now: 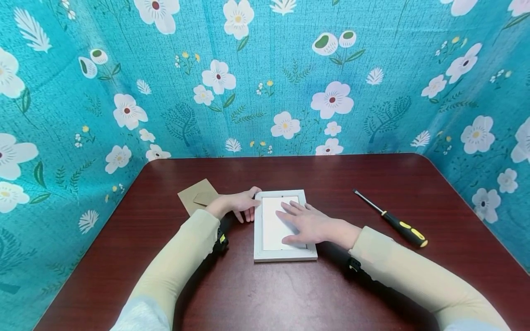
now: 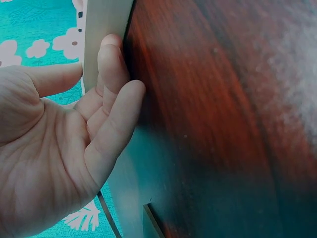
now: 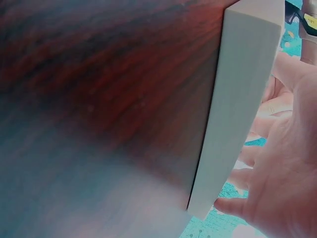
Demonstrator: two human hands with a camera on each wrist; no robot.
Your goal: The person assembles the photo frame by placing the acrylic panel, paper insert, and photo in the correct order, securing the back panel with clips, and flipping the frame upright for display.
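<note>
A white picture frame (image 1: 285,256) lies flat on the dark red-brown table, with a plain white panel (image 1: 271,230) inside its border. My left hand (image 1: 238,203) holds the frame's upper left edge. In the left wrist view, the thumb is at the face of the frame (image 2: 101,22) and a fingertip lies against its outer side. Spread fingers of my right hand (image 1: 310,225) lie over the panel, the palm crossing the right border. From the right wrist, the frame's pale side (image 3: 237,99) shows with the right hand (image 3: 285,163) above it.
A tan backing board (image 1: 188,195) with a small flap lies left of the frame, partly behind the left forearm. On the right is a screwdriver (image 1: 403,229) with a black and yellow handle. A blue flowered curtain (image 1: 256,92) hangs around the table's back and sides.
</note>
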